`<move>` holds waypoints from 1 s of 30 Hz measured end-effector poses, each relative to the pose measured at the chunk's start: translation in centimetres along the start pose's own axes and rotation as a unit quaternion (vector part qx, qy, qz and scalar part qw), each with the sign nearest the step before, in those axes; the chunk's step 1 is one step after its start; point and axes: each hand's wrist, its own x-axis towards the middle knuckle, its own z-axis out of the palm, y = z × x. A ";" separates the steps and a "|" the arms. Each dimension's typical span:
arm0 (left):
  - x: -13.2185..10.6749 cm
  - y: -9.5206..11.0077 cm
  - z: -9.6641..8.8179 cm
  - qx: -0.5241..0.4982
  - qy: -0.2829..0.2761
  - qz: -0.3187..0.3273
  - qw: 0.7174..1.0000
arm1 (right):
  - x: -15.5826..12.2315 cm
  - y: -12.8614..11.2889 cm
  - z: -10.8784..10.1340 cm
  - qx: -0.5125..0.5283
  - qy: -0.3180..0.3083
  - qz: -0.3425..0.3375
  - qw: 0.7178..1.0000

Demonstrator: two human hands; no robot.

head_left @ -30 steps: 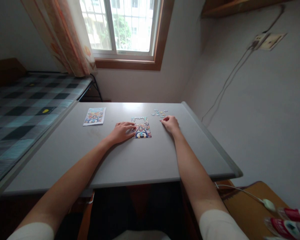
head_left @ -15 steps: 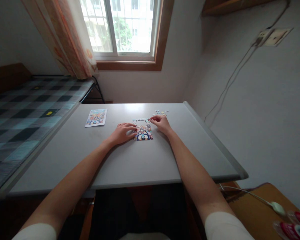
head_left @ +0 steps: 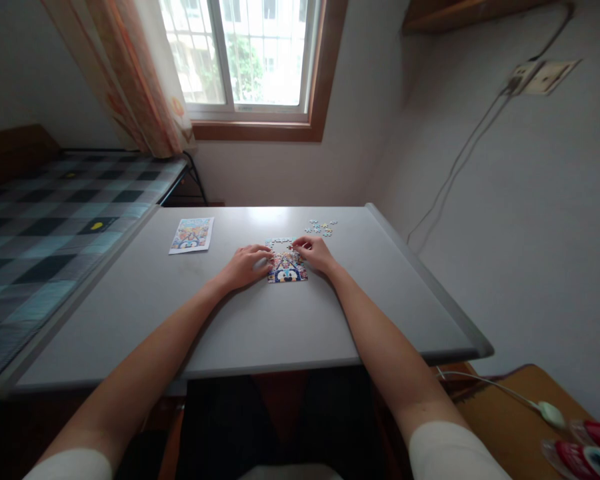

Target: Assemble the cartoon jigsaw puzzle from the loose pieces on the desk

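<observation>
A partly assembled jigsaw puzzle lies flat on the grey table, with a blue cartoon face along its near edge and a gap in its upper part. My left hand rests at the puzzle's left side, fingers spread and fingertips on its edge. At the upper right of the puzzle, my right hand pinches a small puzzle piece over the gap. Beyond that hand, several loose puzzle pieces lie scattered. A printed picture sheet showing a similar design lies to the left.
The grey table has a raised rim on its right side. A bed with a checked sheet stands at the left, and a window is ahead. A wooden stool with a white cable is at the lower right.
My right hand has moved a little left and nearer, bringing the puzzle piece from the puzzle's right edge over the gap. The left hand stays at the puzzle's side.
</observation>
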 end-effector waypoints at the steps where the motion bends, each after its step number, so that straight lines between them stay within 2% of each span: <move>1: 0.0 0.0 0.1 0.006 -0.001 -0.007 1.000 | 0.0 0.0 0.1 -0.008 0.004 -0.002 1.000; 10: -0.3 0.0 0.3 0.030 -0.050 -0.022 0.998 | 0.1 0.8 0.5 -0.027 0.010 -0.011 1.000; 22: -0.3 -0.1 0.2 0.016 -0.044 -0.017 0.999 | 0.2 0.7 0.7 -0.051 0.003 -0.017 0.999; 30: -0.2 -0.2 0.2 0.008 -0.042 -0.006 0.999 | -0.2 -0.3 1.1 -0.082 0.019 -0.084 0.993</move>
